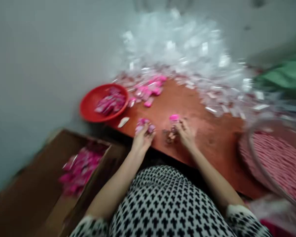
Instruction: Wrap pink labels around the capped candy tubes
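Over the near edge of the reddish table (182, 98), my left hand (143, 138) is closed around several small pink-and-white packets (144, 125). My right hand (186, 133) rests to the right with its fingers bent. At its fingertips is a bright pink piece (174, 117), and smaller brownish bits lie just below. Motion blur hides whether the right fingers pinch the pink piece or only touch it. A whitish flat piece (123, 122) lies on the table left of my left hand.
A red bowl (88, 103) holds pink packets at the table's left corner. Loose pink packets (150, 89) and a heap of clear plastic pieces (187, 46) lie behind. A cardboard box (49, 158) with pink packets stands lower left. A clear tub (251, 154) of pink pieces stands right.
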`<control>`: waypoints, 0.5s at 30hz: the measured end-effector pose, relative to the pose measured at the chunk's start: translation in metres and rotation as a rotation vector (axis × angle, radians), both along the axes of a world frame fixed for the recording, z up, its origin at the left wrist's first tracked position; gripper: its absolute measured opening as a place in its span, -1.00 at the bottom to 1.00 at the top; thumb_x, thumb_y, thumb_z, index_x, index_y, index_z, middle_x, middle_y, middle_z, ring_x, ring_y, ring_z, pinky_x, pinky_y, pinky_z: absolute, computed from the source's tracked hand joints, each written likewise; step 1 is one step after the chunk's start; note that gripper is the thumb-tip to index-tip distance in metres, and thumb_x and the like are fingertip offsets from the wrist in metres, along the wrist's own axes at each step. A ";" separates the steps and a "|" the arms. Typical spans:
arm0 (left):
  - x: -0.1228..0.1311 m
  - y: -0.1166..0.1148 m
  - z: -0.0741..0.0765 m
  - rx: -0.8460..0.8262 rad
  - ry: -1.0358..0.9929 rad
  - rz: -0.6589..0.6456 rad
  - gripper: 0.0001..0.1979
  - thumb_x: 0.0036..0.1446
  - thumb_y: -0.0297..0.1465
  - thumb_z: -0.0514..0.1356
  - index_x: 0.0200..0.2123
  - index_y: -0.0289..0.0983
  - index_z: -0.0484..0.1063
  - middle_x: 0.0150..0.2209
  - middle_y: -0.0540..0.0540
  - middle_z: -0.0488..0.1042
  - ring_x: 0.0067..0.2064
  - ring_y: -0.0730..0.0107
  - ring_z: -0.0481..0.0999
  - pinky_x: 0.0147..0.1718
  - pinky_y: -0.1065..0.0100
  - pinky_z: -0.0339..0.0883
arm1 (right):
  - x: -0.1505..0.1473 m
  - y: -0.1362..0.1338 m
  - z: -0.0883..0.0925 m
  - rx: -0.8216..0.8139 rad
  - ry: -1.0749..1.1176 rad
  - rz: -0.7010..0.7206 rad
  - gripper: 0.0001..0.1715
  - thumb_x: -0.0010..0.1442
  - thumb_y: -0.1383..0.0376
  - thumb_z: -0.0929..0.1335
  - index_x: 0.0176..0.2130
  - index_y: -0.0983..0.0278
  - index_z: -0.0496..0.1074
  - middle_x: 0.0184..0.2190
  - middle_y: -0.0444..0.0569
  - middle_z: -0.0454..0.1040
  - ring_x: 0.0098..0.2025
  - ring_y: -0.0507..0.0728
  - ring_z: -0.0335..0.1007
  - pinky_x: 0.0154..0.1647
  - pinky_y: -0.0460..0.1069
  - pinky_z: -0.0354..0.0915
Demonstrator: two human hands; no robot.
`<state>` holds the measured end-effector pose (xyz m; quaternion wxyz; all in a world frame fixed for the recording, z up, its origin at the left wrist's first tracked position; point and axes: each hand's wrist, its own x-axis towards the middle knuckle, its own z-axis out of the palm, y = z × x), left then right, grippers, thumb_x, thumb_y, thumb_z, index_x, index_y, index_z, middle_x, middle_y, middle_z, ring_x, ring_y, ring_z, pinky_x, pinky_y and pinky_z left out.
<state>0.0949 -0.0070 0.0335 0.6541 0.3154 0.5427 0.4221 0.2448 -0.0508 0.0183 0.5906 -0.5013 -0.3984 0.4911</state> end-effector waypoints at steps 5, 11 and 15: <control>-0.041 0.006 -0.021 -0.267 -0.483 0.306 -0.90 0.18 -0.39 0.23 -0.33 -0.32 0.48 -0.44 -0.06 0.56 -0.43 0.44 0.58 -0.39 0.44 0.47 | -0.042 -0.013 -0.001 -0.055 -0.002 0.164 -0.52 0.15 0.04 0.39 -0.05 0.18 0.22 -0.51 -0.24 0.48 -0.62 0.01 0.44 -0.63 -0.11 0.41; -0.043 0.013 -0.026 -0.274 -0.631 0.319 -0.89 0.05 -0.43 0.34 -0.38 -0.33 0.49 -0.47 -0.05 0.56 -0.46 0.47 0.55 -0.34 0.44 0.48 | -0.076 -0.009 -0.015 -0.089 -0.084 0.151 -0.54 0.17 0.04 0.38 -0.05 0.19 0.21 -0.48 -0.23 0.48 -0.61 -0.01 0.43 -0.65 -0.13 0.39; -0.048 0.014 -0.030 -0.245 -0.633 0.284 -0.84 0.01 -0.40 0.37 -0.35 -0.33 0.48 -0.45 -0.05 0.56 -0.43 0.47 0.56 -0.33 0.43 0.47 | -0.085 0.002 -0.022 -0.114 -0.030 0.126 -0.55 0.17 0.04 0.38 -0.07 0.20 0.21 -0.46 -0.23 0.48 -0.59 -0.02 0.42 -0.62 -0.13 0.41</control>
